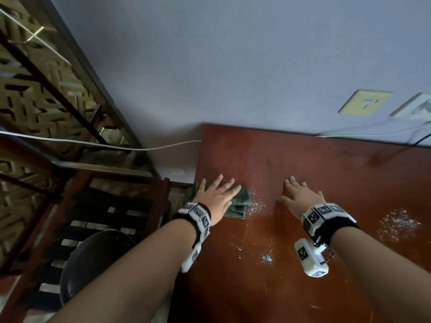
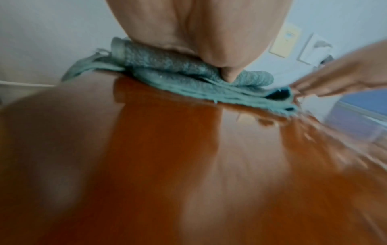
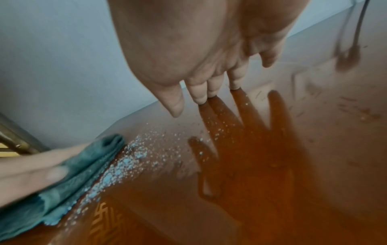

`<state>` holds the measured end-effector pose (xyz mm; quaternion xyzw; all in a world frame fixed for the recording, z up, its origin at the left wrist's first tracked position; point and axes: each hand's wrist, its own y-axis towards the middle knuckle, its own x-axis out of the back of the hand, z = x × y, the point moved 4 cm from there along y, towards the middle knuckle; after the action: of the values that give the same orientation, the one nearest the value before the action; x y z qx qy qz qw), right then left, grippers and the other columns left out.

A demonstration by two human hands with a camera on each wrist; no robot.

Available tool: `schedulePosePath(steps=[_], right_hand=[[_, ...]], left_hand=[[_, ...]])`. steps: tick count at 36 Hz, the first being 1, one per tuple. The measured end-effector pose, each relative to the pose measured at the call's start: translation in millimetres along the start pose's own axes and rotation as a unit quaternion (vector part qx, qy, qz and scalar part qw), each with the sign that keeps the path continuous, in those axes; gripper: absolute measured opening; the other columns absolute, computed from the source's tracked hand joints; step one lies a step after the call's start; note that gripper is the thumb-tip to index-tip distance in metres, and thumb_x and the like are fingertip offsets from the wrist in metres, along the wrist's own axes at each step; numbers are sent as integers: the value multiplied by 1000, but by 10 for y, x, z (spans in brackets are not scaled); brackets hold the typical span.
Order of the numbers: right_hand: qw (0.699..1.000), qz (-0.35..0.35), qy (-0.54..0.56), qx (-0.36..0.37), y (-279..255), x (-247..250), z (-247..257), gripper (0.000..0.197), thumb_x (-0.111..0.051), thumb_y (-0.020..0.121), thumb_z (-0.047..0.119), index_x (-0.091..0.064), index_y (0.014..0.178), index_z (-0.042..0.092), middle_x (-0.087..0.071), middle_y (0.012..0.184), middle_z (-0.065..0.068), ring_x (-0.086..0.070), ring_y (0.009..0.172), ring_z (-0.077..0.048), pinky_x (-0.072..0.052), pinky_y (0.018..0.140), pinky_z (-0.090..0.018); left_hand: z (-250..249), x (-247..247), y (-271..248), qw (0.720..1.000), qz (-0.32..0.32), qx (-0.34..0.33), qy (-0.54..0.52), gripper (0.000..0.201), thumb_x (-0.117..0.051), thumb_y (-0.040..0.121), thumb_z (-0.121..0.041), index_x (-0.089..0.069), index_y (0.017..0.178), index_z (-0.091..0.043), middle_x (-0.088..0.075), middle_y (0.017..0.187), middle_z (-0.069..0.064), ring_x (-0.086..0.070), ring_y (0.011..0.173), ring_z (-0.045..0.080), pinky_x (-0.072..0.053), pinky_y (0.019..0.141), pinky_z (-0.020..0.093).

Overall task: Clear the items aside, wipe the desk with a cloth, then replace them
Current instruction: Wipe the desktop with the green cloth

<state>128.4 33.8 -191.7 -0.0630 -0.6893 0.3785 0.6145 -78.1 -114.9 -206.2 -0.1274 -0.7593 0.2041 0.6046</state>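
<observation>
At the desk's point(image 1: 303, 159) left edge, left hand point(image 1: 215, 197) flat on cloth point(image 1: 240, 201); right hand point(image 1: 300, 197) spread, fingertips down.

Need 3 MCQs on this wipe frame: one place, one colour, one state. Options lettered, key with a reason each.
1. Where does the cloth lie on the desk?
A. near its left edge
B. at the far right corner
C. on the floor

2. What colour is the cloth?
A. red
B. teal green
C. white

3. How is the left hand on the cloth?
A. clenched in a fist
B. lifted clear of it
C. flat, fingers straight, pressing it

Key:
1 A, the head view shows it by the desk's left edge.
2 B, teal green in all three views.
3 C, the straight fingers lie on the cloth; the right hand rests flat on bare wood beside the pale specks.
</observation>
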Motion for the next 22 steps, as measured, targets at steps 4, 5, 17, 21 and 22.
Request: schedulePosePath(steps=[4,5,17,21,22], right_hand=[[1000,-25,7,3,-15,-55,7,65,-32,99,49,-3,153,29,6,159,13,-2,148,-18,-8,118,-52],[1000,-28,8,4,-11,-61,5,65,-32,99,49,-3,153,29,6,159,14,-2,148,-18,-8,118,-52],[1000,-23,4,15,-26,-15,4,65,-28,98,54,-4,153,29,4,159,13,-4,148,-18,-7,118,-53],[1000,-4,25,2,-44,-44,9,66,-29,97,55,-3,153,31,7,159,15,-1,148,-18,-6,117,-54],[1000,0,29,0,-56,-60,15,66,-29,97,55,-2,153,31,7,159,15,0,148,-18,-6,117,-54]], left_hand=[[49,104,253,998,-11,64,-21,55,-22,108,-36,4,156,-40,12,165,-13,13,152,22,0,120,57],[42,99,267,997,-13,69,-22,56,-23,108,-38,6,156,-42,13,165,-14,13,152,23,1,119,58],[-65,165,-167,995,-29,-68,-71,51,-24,109,-31,-11,158,-31,-2,164,-16,9,152,12,4,121,54],[-80,-86,-274,996,37,-76,17,54,-23,108,-38,-3,158,-35,10,164,-16,16,151,16,4,120,59],[-83,-144,-278,996,48,-67,33,56,-22,108,-42,2,158,-36,15,163,-16,20,150,16,5,119,60]])
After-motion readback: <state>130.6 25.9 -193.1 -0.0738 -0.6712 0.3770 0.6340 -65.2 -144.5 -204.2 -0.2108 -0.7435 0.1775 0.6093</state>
